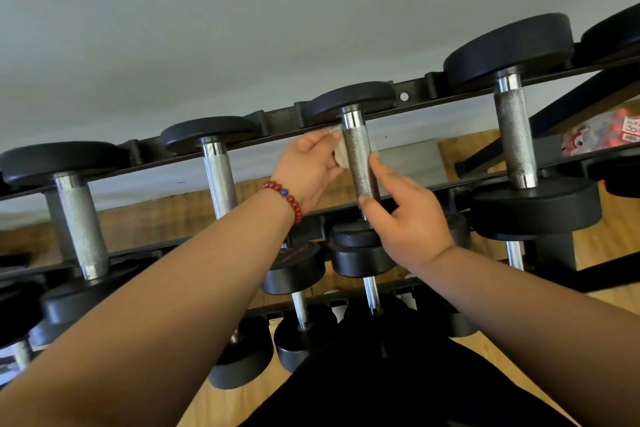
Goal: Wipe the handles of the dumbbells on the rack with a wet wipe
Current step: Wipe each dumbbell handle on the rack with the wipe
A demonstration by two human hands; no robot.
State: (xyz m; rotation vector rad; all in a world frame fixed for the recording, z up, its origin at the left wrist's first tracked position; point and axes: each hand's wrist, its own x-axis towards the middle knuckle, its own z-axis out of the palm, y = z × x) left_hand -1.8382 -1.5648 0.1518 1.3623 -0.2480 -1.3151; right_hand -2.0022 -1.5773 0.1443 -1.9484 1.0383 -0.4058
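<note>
A black rack (412, 88) carries a top row of dumbbells with knurled steel handles. My left hand (308, 168), with a red bead bracelet on the wrist, presses a crumpled white wet wipe (341, 152) against the left side of the middle dumbbell's handle (360, 158). The wipe is mostly hidden by that hand and the handle. My right hand (407, 218) rests against the lower right of the same handle, fingers spread, thumb and forefinger touching the steel.
Other top-row dumbbell handles stand to the left (220, 177), far left (81, 218) and right (514, 135). Smaller dumbbells (360, 253) fill the lower shelves. A grey wall is behind, a wooden floor below, and a red-and-white package (602, 135) lies at far right.
</note>
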